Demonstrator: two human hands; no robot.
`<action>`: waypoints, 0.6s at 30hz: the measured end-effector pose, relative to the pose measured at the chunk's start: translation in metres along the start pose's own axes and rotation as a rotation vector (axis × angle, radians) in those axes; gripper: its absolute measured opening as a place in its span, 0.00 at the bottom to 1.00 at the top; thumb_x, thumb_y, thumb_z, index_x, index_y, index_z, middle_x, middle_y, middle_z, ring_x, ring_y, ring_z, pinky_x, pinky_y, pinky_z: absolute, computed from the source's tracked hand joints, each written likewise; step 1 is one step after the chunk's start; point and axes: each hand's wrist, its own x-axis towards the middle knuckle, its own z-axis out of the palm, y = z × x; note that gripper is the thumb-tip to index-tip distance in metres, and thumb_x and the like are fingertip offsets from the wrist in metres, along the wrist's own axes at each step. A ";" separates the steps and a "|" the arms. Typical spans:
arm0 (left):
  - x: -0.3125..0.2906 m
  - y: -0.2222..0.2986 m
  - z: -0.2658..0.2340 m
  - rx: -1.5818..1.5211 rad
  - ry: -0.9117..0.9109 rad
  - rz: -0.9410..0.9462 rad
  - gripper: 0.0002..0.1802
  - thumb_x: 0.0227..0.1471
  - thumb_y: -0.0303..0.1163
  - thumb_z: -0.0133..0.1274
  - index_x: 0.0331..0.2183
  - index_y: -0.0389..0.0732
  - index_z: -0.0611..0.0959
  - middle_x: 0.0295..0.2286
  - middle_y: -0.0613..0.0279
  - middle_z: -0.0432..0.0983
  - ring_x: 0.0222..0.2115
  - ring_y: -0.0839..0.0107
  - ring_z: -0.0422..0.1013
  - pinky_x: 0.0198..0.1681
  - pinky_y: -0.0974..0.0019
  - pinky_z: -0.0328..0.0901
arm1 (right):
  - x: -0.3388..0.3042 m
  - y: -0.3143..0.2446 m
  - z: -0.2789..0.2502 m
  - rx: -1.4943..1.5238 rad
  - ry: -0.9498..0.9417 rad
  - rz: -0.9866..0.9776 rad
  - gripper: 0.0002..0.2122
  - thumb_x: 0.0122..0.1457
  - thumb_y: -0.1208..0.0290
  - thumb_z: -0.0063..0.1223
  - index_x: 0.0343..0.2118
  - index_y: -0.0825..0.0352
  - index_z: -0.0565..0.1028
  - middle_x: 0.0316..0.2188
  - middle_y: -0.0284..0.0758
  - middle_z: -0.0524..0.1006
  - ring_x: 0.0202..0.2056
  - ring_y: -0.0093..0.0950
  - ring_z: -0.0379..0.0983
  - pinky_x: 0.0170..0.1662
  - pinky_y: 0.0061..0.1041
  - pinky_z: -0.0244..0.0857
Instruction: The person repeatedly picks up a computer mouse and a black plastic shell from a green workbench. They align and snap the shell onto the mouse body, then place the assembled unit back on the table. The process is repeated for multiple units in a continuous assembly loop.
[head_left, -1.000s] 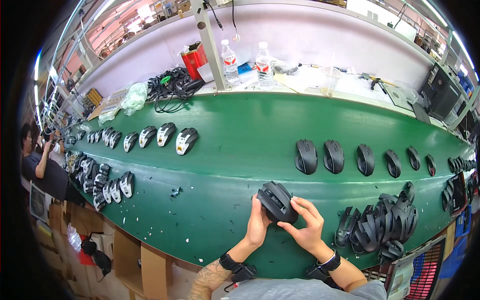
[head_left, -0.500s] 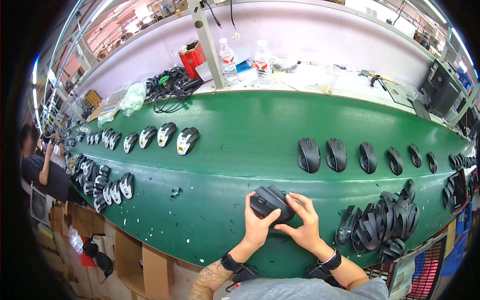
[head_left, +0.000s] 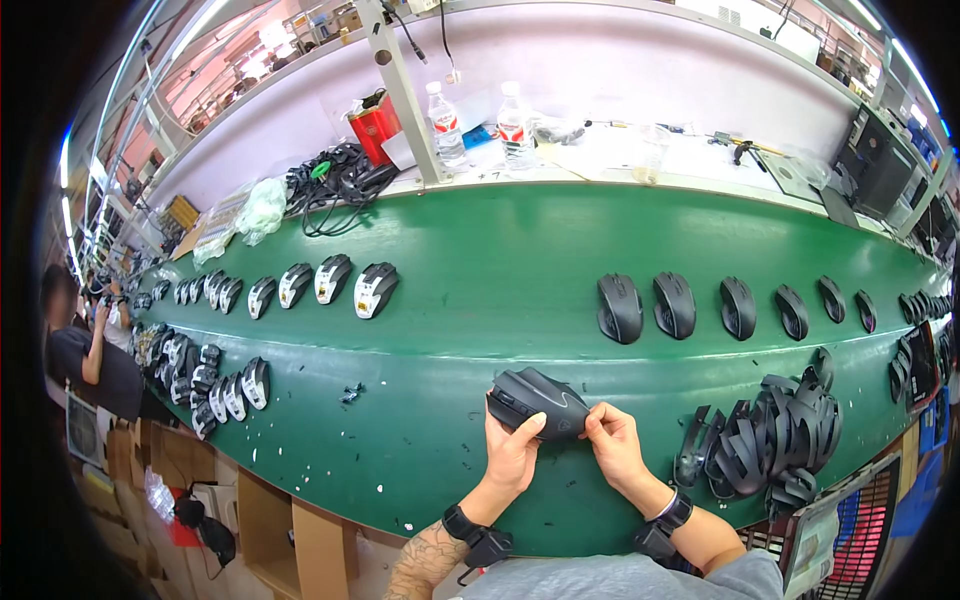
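Now, left hand: gripping black computer mouse
Right hand: pinching its rear
Mouse step: probably fitting
Next move: likely needs even pressure

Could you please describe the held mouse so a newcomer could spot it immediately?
Find the long green bench, then the left hand and right hand over its near side. Between them is the black mouse; unlike the black mice lined up farther right, it is gripped.

One grey short-sleeved shirt; two black wrist straps, each with a dark boxy module; one left forearm bearing a line-patterned tattoo.
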 end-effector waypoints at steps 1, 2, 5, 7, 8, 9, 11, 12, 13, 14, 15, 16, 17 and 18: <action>-0.001 -0.002 0.001 0.026 0.015 0.015 0.25 0.45 0.20 0.53 0.45 0.41 0.63 0.40 0.58 0.67 0.42 0.67 0.69 0.46 0.59 0.66 | 0.000 0.002 0.000 0.002 0.011 -0.016 0.13 0.59 0.64 0.52 0.21 0.64 0.68 0.23 0.26 0.68 0.27 0.17 0.62 0.34 0.18 0.58; -0.002 -0.004 0.003 0.053 0.031 0.030 0.23 0.46 0.22 0.53 0.44 0.39 0.65 0.39 0.58 0.68 0.41 0.66 0.69 0.46 0.58 0.66 | -0.001 0.003 -0.001 0.010 0.016 -0.014 0.13 0.59 0.64 0.52 0.21 0.64 0.68 0.23 0.26 0.68 0.26 0.16 0.61 0.34 0.18 0.58; -0.002 -0.005 0.006 0.085 0.042 0.048 0.21 0.46 0.25 0.54 0.44 0.38 0.67 0.38 0.58 0.69 0.41 0.66 0.69 0.46 0.58 0.65 | -0.001 0.004 -0.001 0.027 0.041 -0.008 0.13 0.59 0.65 0.52 0.21 0.65 0.68 0.22 0.26 0.68 0.26 0.16 0.61 0.33 0.17 0.58; -0.002 -0.004 0.006 0.082 0.047 0.032 0.21 0.46 0.26 0.54 0.44 0.38 0.68 0.39 0.58 0.69 0.41 0.66 0.69 0.46 0.58 0.65 | -0.001 0.001 0.001 0.028 0.077 0.001 0.13 0.59 0.66 0.52 0.20 0.67 0.69 0.21 0.26 0.70 0.26 0.15 0.63 0.32 0.15 0.57; -0.002 -0.002 0.004 0.078 0.054 0.016 0.21 0.46 0.26 0.54 0.44 0.38 0.68 0.39 0.58 0.69 0.41 0.66 0.69 0.46 0.58 0.65 | 0.000 0.001 -0.001 -0.016 0.066 0.034 0.11 0.58 0.68 0.53 0.22 0.68 0.70 0.23 0.27 0.71 0.28 0.16 0.64 0.33 0.16 0.58; -0.002 -0.001 0.002 0.074 0.062 0.001 0.21 0.46 0.26 0.54 0.44 0.38 0.68 0.39 0.58 0.69 0.41 0.66 0.69 0.46 0.58 0.65 | 0.001 0.001 -0.004 -0.059 0.054 0.066 0.09 0.57 0.70 0.54 0.24 0.68 0.71 0.26 0.29 0.72 0.29 0.17 0.66 0.35 0.17 0.60; -0.001 0.001 0.003 0.005 0.084 -0.029 0.22 0.45 0.20 0.54 0.44 0.37 0.67 0.40 0.58 0.69 0.41 0.67 0.69 0.45 0.59 0.67 | 0.002 -0.002 -0.001 -0.041 0.038 0.043 0.07 0.54 0.73 0.57 0.30 0.70 0.73 0.32 0.32 0.73 0.33 0.19 0.69 0.38 0.20 0.64; -0.001 0.001 0.003 -0.028 0.097 -0.046 0.23 0.45 0.17 0.54 0.43 0.37 0.66 0.40 0.58 0.69 0.41 0.67 0.69 0.45 0.60 0.67 | 0.001 -0.011 0.009 0.021 0.036 -0.010 0.10 0.51 0.75 0.60 0.35 0.71 0.73 0.35 0.34 0.73 0.36 0.21 0.70 0.41 0.21 0.66; -0.001 0.001 0.006 0.018 0.097 -0.042 0.20 0.47 0.21 0.53 0.43 0.37 0.67 0.39 0.58 0.69 0.40 0.68 0.69 0.44 0.60 0.68 | 0.001 -0.018 0.015 0.081 0.034 -0.064 0.14 0.49 0.76 0.62 0.39 0.71 0.74 0.39 0.36 0.73 0.39 0.23 0.71 0.44 0.23 0.67; -0.002 0.000 0.009 0.065 0.097 -0.038 0.17 0.49 0.24 0.52 0.42 0.38 0.68 0.39 0.58 0.70 0.40 0.68 0.70 0.43 0.61 0.68 | 0.001 -0.021 0.016 -0.021 0.024 -0.091 0.19 0.46 0.77 0.64 0.42 0.71 0.72 0.41 0.36 0.72 0.41 0.24 0.70 0.46 0.25 0.67; -0.004 0.000 0.012 0.112 0.098 -0.031 0.15 0.51 0.28 0.51 0.42 0.38 0.69 0.39 0.58 0.70 0.40 0.69 0.70 0.43 0.62 0.68 | 0.001 -0.023 0.016 -0.123 0.012 -0.117 0.24 0.43 0.78 0.66 0.46 0.70 0.71 0.43 0.37 0.71 0.43 0.25 0.70 0.48 0.26 0.67; -0.004 0.002 0.010 0.045 0.112 -0.068 0.14 0.53 0.32 0.49 0.41 0.38 0.71 0.38 0.58 0.71 0.40 0.69 0.70 0.42 0.63 0.68 | 0.001 -0.024 0.016 -0.224 0.001 -0.142 0.29 0.40 0.79 0.67 0.50 0.70 0.69 0.45 0.37 0.70 0.45 0.27 0.70 0.50 0.28 0.67; -0.003 0.005 0.005 -0.022 0.127 -0.105 0.14 0.55 0.37 0.46 0.40 0.38 0.72 0.38 0.58 0.71 0.40 0.70 0.70 0.40 0.63 0.67 | 0.002 -0.022 0.014 -0.254 -0.026 -0.136 0.31 0.39 0.78 0.68 0.51 0.70 0.69 0.44 0.38 0.70 0.45 0.27 0.70 0.50 0.28 0.68; -0.001 0.008 0.002 -0.089 0.136 -0.145 0.17 0.57 0.42 0.43 0.39 0.39 0.73 0.37 0.58 0.72 0.39 0.71 0.70 0.39 0.64 0.67 | 0.004 -0.021 0.007 -0.285 -0.046 -0.133 0.32 0.39 0.77 0.69 0.51 0.69 0.68 0.44 0.38 0.71 0.46 0.27 0.69 0.50 0.28 0.68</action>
